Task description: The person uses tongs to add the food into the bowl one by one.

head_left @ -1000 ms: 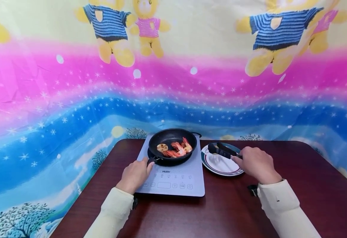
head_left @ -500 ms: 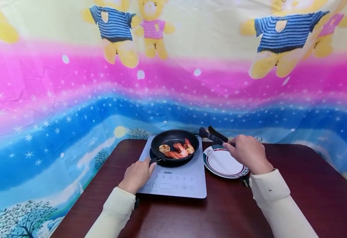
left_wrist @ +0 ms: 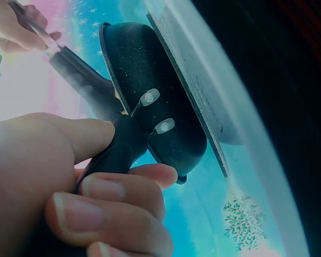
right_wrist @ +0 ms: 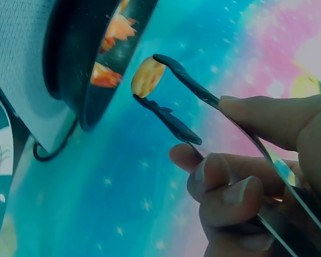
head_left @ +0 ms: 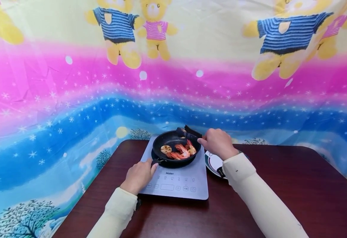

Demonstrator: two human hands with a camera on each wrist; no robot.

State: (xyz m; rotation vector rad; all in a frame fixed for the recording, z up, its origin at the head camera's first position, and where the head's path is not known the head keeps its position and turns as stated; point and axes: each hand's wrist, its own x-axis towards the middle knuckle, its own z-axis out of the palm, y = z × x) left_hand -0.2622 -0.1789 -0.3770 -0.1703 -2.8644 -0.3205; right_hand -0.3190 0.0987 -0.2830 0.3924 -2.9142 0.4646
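Observation:
My left hand [head_left: 138, 175] grips the handle [left_wrist: 120, 144] of a black frying pan [head_left: 164, 138] that stands on a white induction cooktop [head_left: 173, 193]. Inside the pan are orange-red cooked shrimp [head_left: 183, 152] and a round browned slice with holes [head_left: 165, 149], resembling lotus root. My right hand [head_left: 219, 142] holds black-tipped tongs [right_wrist: 190, 83] above the pan's far right rim. Between the tong tips, in the right wrist view, a second round browned slice [right_wrist: 148, 77] is pinched. From the head it is mostly hidden behind the tongs.
A white plate [head_left: 214, 162] with a patterned rim lies right of the cooktop, partly covered by my right forearm. A black cord [right_wrist: 56, 158] runs behind the cooktop. The dark wooden table [head_left: 268, 172] ends at a printed cloth backdrop [head_left: 173, 86].
My right hand has carried the tongs up from over the plate and leftward to above the pan. The left hand keeps its hold on the handle. The view shifts slightly.

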